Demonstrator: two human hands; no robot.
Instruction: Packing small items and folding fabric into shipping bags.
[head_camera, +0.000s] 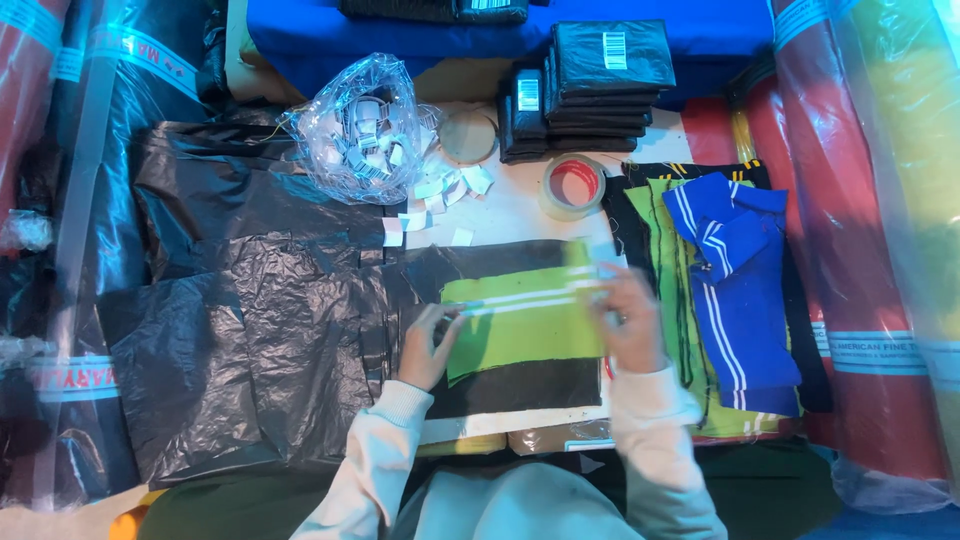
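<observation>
Both hands are on a green knit piece (520, 325) with white stripes, lying flat on a black sheet. Left hand (428, 345) pinches its left edge with fingers narrow; right hand (628, 320) is blurred on the right edge — can't tell its grip. Just past the right fingers sits a blue striped collar stack (735, 290), and a tape roll (573, 186) lies further up.

tape roll (573, 186), black packets (598, 88), blue collars (735, 280), clear bag (362, 125).

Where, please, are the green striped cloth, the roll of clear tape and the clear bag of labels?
green striped cloth (525, 325): head view, middle of its face.
roll of clear tape (573, 186): head view, its rim.
clear bag of labels (357, 130): head view, its bulging middle.
</observation>
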